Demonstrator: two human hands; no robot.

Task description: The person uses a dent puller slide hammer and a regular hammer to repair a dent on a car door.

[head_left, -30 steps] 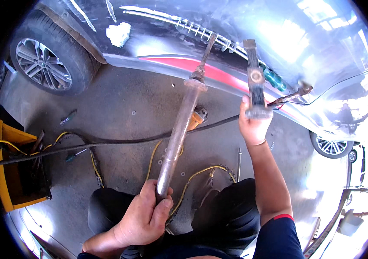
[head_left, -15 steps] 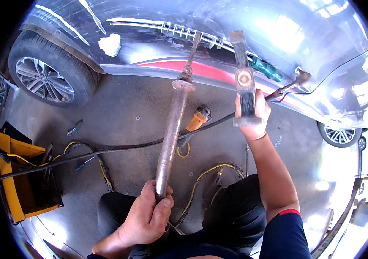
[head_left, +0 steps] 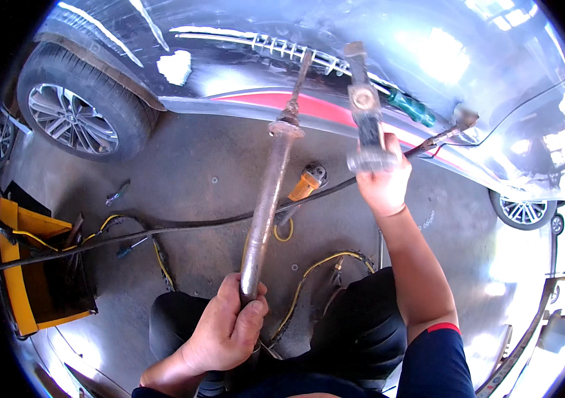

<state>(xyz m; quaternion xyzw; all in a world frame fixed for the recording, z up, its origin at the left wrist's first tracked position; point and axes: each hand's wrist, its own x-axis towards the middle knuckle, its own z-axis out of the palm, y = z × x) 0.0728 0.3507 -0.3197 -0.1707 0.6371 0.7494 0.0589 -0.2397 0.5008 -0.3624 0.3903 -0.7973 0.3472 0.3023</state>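
Observation:
My left hand is closed round the lower end of a steel dent puller bar. Its collar is rusty, and its thin tip reaches the row of metal pull rings on the dark car panel. A thin rod with a green handle runs through those rings. My right hand grips a hammer, raised to the right of the bar and apart from it. The hammer's head is slightly blurred and its handle is mostly hidden beneath the head and my fingers.
An orange angle grinder lies on the floor beyond my knees. A black cable crosses to a clamp at the car's side. A yellow cart stands left, near a screwdriver. A wheel is at upper left.
My right hand has moved the hammer a little left, toward the bar, and its head has tilted. The left hand and bar hold nearly the same place; the whole view has shifted slightly.

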